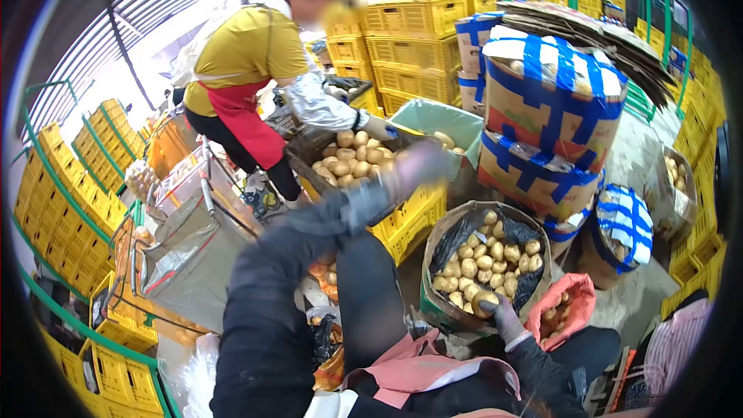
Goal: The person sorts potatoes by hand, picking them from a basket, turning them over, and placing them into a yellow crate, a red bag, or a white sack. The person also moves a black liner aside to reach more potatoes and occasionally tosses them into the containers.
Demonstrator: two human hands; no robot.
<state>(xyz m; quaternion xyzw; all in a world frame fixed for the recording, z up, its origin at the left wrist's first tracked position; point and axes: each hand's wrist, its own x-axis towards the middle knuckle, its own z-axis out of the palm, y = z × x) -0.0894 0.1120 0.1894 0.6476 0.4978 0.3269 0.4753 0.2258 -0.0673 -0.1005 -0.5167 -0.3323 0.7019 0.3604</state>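
Observation:
My left hand [422, 169], gloved and smeared by motion, is stretched out over the right end of a dark crate [303, 173] full of potatoes [356, 156]. Whether it holds anything is hidden by the blur. Low at the right, my right hand [507, 320] in a grey glove grips a large potato [484, 304] at the front rim of a round, black-lined container [426, 282]. Many smaller potatoes [484, 263] lie inside that container. Beside my right hand stands an open red sack [583, 292] with some potatoes in it.
Across the crate a person [255, 70] in a red apron reaches toward the potatoes. Taped cartons [542, 170] are stacked at the right, with a green-lined box [441, 120] behind my left hand. Yellow crates [414, 39] rise at the back; a metal-framed bag [193, 263] stands left.

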